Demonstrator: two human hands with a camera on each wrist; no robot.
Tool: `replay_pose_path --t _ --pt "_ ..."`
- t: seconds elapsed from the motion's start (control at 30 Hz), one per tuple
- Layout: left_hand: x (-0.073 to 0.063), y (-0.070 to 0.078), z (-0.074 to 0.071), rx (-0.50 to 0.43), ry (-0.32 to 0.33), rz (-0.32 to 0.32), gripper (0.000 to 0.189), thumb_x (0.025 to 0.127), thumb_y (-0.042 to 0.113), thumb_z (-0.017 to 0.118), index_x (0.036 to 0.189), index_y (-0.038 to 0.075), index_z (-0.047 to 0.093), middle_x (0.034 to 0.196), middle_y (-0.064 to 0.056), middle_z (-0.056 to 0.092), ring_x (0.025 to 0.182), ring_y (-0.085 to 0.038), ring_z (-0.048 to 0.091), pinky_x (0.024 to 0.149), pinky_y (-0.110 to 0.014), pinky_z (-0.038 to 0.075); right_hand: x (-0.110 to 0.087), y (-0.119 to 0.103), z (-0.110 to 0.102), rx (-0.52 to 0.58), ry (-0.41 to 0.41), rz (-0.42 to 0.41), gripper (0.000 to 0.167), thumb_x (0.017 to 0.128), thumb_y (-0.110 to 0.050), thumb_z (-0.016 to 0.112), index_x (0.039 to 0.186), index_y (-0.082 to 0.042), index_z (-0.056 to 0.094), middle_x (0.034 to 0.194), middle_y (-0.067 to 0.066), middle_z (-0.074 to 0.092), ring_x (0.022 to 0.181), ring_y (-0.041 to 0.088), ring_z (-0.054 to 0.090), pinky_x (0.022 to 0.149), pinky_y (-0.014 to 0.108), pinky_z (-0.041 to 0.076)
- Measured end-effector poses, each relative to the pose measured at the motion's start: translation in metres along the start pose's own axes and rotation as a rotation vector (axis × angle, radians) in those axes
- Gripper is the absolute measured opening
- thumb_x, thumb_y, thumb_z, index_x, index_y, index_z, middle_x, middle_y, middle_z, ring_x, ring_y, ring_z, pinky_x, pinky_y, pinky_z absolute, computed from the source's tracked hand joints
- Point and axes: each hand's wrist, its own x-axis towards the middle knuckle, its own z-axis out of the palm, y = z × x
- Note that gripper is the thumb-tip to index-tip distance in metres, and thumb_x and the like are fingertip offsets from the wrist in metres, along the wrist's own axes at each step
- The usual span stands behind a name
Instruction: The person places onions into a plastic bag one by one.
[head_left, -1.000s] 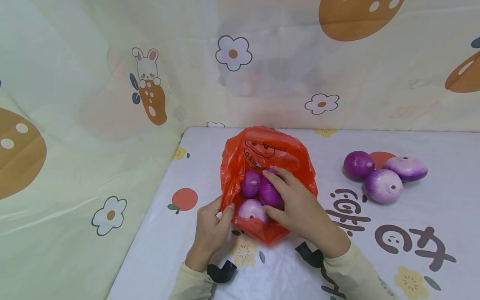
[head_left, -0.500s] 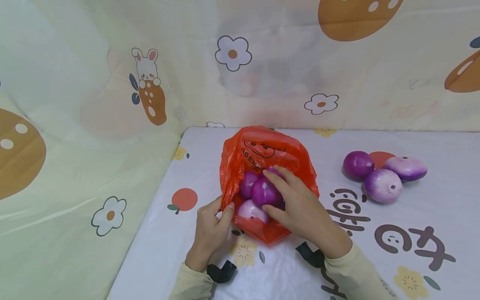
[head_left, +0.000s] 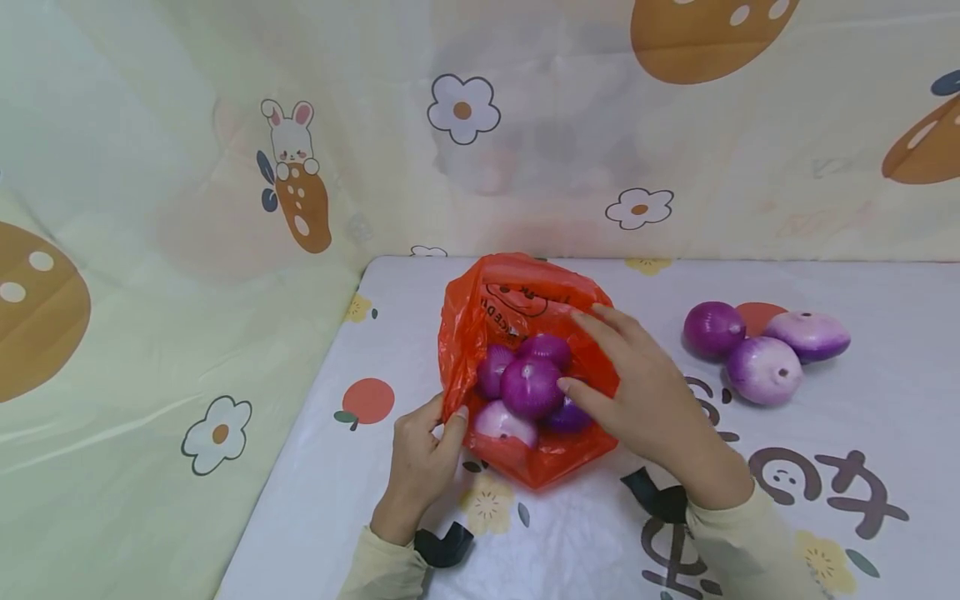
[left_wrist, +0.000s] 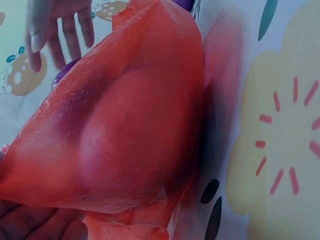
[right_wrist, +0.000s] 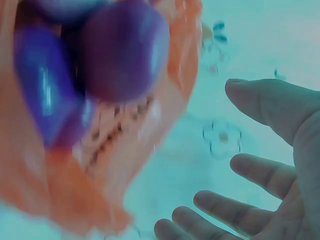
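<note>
A red plastic bag (head_left: 465,333) lies on its side on the table, its mouth facing me. Several purple onions (head_left: 531,387) are piled inside it, and a paler onion (head_left: 506,422) sits at the front. My left hand (head_left: 423,454) pinches the bag's left rim between thumb and fingers; in the left wrist view the film hides most of the onions. Over the bag's right side, my right hand (head_left: 648,400) holds nothing, its fingers spread. The right wrist view shows that hand's fingers (right_wrist: 235,212) apart from the onions.
To the right of the bag, a dark purple onion (head_left: 714,330), a pale round onion (head_left: 763,372) and a flatter one (head_left: 807,337) lie close together. The tablecloth (head_left: 300,500) is printed. A patterned curtain (head_left: 555,167) stands behind and to the left.
My right hand has let go of an onion and drawn back to the right, fingers opening. A round onion has come to the middle of the pile. My left hand stays on the rim.
</note>
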Motion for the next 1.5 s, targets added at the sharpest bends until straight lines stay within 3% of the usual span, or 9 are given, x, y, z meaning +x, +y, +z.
replay_pose_path --t 0.2,0.43,0.67,0.9,1.1,1.3,1.5 --pt "0.000 0.000 0.000 0.000 -0.002 0.002 0.014 0.097 0.008 0.060 0.092 0.002 0.072 0.081 -0.005 0.075 0.089 -0.018 0.076 0.080 -0.037 0.064 -0.005 0.033 -0.027 -0.029 0.112 0.098 0.080 0.085 -0.026 0.084 0.154 -0.007 0.049 0.155 0.027 0.045 0.139 0.051 0.044 0.097 0.077 0.044" --pt "-0.001 -0.002 0.001 0.002 -0.004 0.002 0.017 0.098 0.009 0.060 0.098 -0.001 0.074 0.092 -0.010 0.079 0.092 -0.020 0.077 0.083 -0.037 0.063 -0.010 0.072 -0.053 -0.074 0.161 0.253 0.079 0.088 -0.024 0.081 0.155 -0.003 0.046 0.153 0.032 0.044 0.142 0.054 0.038 0.097 0.080 0.040" --pt "-0.002 -0.002 0.001 0.001 0.001 0.002 0.017 0.098 0.009 0.060 0.099 -0.002 0.074 0.097 -0.012 0.079 0.094 -0.022 0.077 0.084 -0.038 0.063 -0.021 0.112 -0.066 -0.087 0.113 0.413 0.078 0.096 -0.032 0.071 0.158 0.002 0.037 0.153 0.039 0.038 0.145 0.059 0.028 0.107 0.081 0.027" --pt "-0.001 -0.003 0.001 0.002 0.003 0.013 0.018 0.099 0.009 0.059 0.100 -0.002 0.074 0.099 -0.012 0.080 0.095 -0.022 0.077 0.084 -0.039 0.063 -0.027 0.133 -0.068 -0.067 0.036 0.504 0.083 0.097 -0.038 0.069 0.159 0.003 0.032 0.150 0.042 0.039 0.141 0.064 0.028 0.102 0.085 0.028" --pt "-0.002 -0.003 0.001 0.004 0.006 0.016 0.018 0.098 0.009 0.059 0.097 -0.002 0.073 0.097 -0.013 0.079 0.094 -0.023 0.077 0.083 -0.040 0.063 -0.029 0.145 -0.066 -0.085 -0.038 0.517 0.085 0.096 -0.042 0.070 0.158 0.004 0.035 0.145 0.044 0.043 0.132 0.067 0.036 0.095 0.086 0.033" --pt "-0.001 -0.003 0.001 0.009 0.006 0.007 0.018 0.098 0.009 0.060 0.097 -0.002 0.073 0.096 -0.012 0.079 0.094 -0.022 0.077 0.084 -0.040 0.063 -0.031 0.155 -0.065 -0.101 -0.066 0.504 0.082 0.094 -0.039 0.073 0.149 0.012 0.041 0.141 0.047 0.045 0.126 0.069 0.040 0.096 0.084 0.034" --pt "-0.001 -0.004 0.001 0.010 0.010 0.014 0.017 0.098 0.009 0.060 0.096 -0.002 0.073 0.094 -0.013 0.079 0.094 -0.022 0.077 0.083 -0.041 0.063 -0.031 0.164 -0.058 -0.102 -0.105 0.489 0.081 0.091 -0.037 0.077 0.147 0.012 0.043 0.135 0.045 0.050 0.121 0.066 0.045 0.095 0.080 0.037"
